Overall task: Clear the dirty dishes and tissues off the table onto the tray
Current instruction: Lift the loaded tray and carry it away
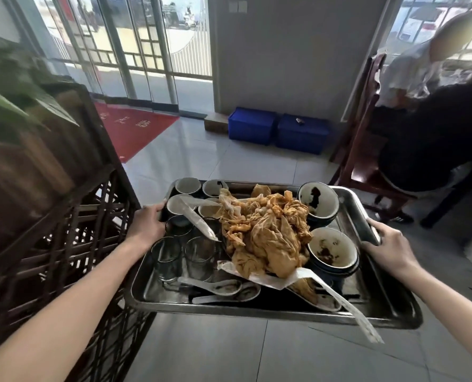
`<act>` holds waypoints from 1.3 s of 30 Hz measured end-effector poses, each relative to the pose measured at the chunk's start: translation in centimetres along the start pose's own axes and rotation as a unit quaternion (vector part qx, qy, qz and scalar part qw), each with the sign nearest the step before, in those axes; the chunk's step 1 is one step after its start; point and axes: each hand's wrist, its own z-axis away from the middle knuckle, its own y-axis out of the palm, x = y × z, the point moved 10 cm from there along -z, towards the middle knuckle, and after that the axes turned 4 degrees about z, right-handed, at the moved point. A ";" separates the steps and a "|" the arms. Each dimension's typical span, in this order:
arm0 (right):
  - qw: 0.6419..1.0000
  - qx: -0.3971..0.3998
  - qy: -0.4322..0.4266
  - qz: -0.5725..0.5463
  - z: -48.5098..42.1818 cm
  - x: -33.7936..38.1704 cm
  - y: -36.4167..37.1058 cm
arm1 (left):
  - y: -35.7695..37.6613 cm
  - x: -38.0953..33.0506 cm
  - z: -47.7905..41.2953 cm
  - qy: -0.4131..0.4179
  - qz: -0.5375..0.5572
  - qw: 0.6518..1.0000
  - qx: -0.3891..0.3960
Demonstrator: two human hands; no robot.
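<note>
Tray (389,307) btwn left hand (146,224), right hand (389,246).

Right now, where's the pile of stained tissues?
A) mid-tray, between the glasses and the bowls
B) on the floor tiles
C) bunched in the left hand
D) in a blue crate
A: the stained tissues are heaped in the middle of the tray, with the glasses to their left and the stacked bowls to their right.
</note>
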 end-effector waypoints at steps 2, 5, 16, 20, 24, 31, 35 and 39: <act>1.000 0.005 -0.002 -0.006 -3.6 0.2 0.7 | 0.6 -0.4 -3.1 -0.001 -0.006 1.000 -0.007; 1.000 0.013 -0.006 -0.010 -8.8 0.5 2.2 | 1.8 -0.8 -7.9 -0.002 -0.016 1.000 -0.010; 1.000 -0.002 0.013 -0.009 -26.9 3.2 9.0 | 5.9 -1.0 -28.9 0.025 -0.014 1.000 0.011; 1.000 -0.017 0.019 -0.007 -33.3 4.9 10.4 | 7.0 -1.6 -36.8 0.036 -0.012 0.999 0.028; 0.999 -0.010 0.031 -0.012 -39.8 6.0 11.6 | 8.1 -2.1 -44.1 0.040 -0.013 0.999 0.030; 0.999 -0.016 0.040 -0.018 -52.0 7.9 14.5 | 10.8 -2.6 -56.6 0.032 -0.024 0.999 0.029; 0.999 -0.007 0.033 -0.019 -60.2 8.7 16.6 | 12.7 -2.7 -63.9 0.017 -0.024 0.999 0.026; 0.999 -0.007 0.024 -0.031 -68.4 10.3 17.8 | 13.6 -3.4 -71.2 0.010 -0.031 0.999 0.018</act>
